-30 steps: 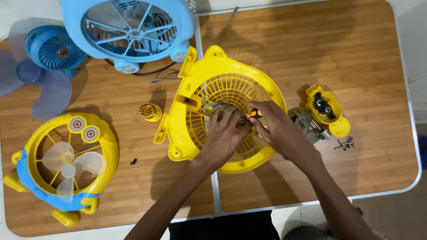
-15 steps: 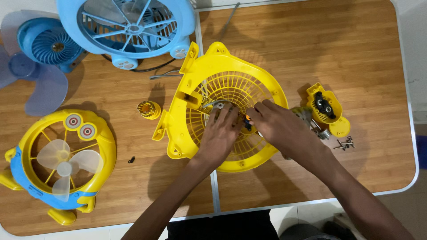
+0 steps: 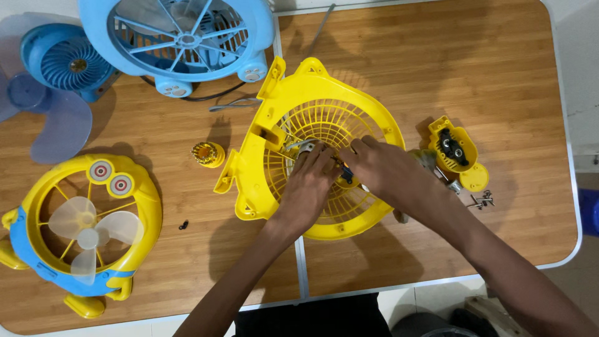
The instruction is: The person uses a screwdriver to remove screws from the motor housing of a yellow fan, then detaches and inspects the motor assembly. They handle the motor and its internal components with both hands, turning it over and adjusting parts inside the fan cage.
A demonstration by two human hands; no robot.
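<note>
A round yellow fan housing with a grille lies flat in the middle of the wooden table. My left hand rests on the grille's centre, fingers pressed around a small metal part there. My right hand comes in from the right and pinches a small screwdriver with a dark and yellow handle, its tip at the same centre spot. Both hands hide the hub of the housing.
A yellow motor mount and loose screws lie right of the housing. A small yellow knob sits to its left. Further left are a yellow-and-blue cartoon fan, a blue grille, a blue motor base and a translucent blade.
Both hands have stayed at the grille's centre, with small shifts of the fingers and the screwdriver. The view has drifted slightly; nothing on the table has been moved.
</note>
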